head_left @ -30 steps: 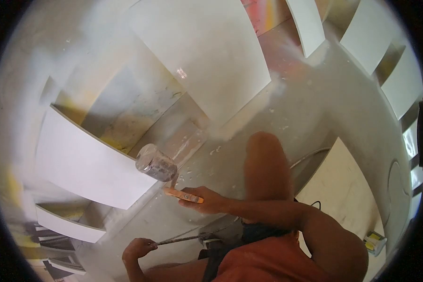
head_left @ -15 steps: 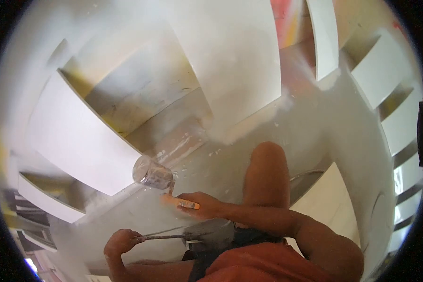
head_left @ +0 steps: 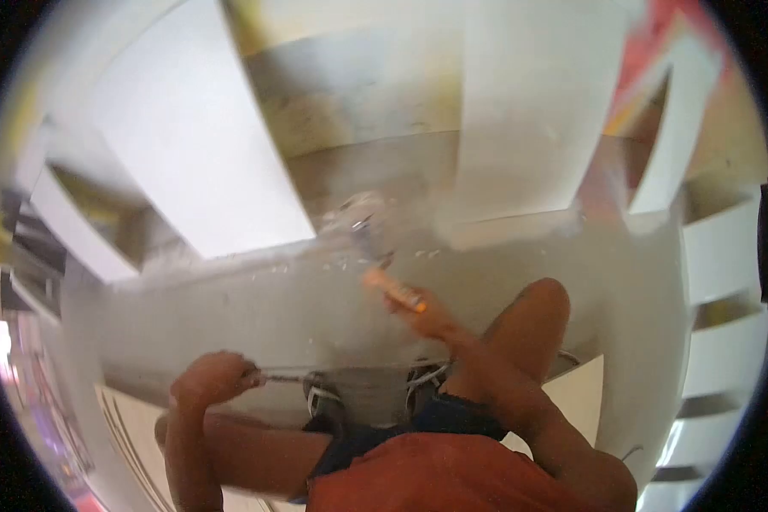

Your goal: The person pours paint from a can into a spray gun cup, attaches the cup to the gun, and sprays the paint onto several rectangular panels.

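Observation:
My right hand [head_left: 425,314] is closed around an orange-handled tool [head_left: 401,293]. Its head, beyond the handle, is smeared by motion over a grey ledge or floor strip, where pale streaks show; I cannot make out its kind. In my left hand [head_left: 218,378], at the lower left above my bent leg, the fingers are closed on a thin dark rod [head_left: 282,378] that points toward my shoe. Nearest the tool's head stands a large white panel [head_left: 205,136], tilted against the wall. Another wide white panel [head_left: 538,111] leans to the right of it.
More white panels [head_left: 730,256] stand in a row along the right, and narrower ones [head_left: 81,226] at the left. Pale boards [head_left: 578,397] lie close to my legs on both sides. White specks dot the grey floor [head_left: 230,320].
The view has swung left, so the panels sit farther right. My right hand and the orange-handled tool have shifted; the tool's clear, cup-like head is now blurred. My left hand still grips the rod.

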`<state>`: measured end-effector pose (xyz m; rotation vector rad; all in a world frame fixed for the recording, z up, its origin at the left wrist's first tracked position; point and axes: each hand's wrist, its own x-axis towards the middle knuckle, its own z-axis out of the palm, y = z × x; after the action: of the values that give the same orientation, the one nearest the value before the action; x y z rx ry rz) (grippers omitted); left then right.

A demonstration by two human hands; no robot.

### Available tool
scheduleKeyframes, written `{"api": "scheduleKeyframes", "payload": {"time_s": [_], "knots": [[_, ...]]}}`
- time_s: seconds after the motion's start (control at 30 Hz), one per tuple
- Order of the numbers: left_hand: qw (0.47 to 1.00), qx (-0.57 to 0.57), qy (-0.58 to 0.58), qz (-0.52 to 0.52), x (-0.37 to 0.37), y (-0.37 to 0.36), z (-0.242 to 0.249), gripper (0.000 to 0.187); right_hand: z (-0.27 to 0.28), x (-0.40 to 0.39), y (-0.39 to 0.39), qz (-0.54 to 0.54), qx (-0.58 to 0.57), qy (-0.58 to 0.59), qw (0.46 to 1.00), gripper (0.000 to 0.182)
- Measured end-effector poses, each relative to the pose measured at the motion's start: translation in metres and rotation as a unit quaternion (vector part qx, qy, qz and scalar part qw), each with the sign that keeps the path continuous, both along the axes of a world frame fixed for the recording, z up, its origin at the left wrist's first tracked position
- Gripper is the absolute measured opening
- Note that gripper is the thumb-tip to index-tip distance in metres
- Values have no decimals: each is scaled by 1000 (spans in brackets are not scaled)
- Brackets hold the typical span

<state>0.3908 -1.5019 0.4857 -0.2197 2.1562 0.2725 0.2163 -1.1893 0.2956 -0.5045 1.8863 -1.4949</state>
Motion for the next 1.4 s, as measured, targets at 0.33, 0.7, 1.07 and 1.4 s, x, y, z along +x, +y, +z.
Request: {"api": "scheduleKeyframes", "payload": {"time_s": [0.33, 0.7, 1.07, 1.4], "knots": [[999, 25, 24, -14, 10, 23, 2, 37, -16, -53, 20, -47, 71, 37, 996, 34], [999, 5, 48, 18, 21, 9, 2, 35, -8, -52, 1, -12, 77, -66, 995, 29], [995, -26, 43, 87, 33, 16, 33, 33, 30, -84, -47, -75, -2, -21, 997, 28], [983, -36, 81, 159, 56, 7, 47, 37, 212, -153, -125, -125, -230, 54, 964, 17]]}}
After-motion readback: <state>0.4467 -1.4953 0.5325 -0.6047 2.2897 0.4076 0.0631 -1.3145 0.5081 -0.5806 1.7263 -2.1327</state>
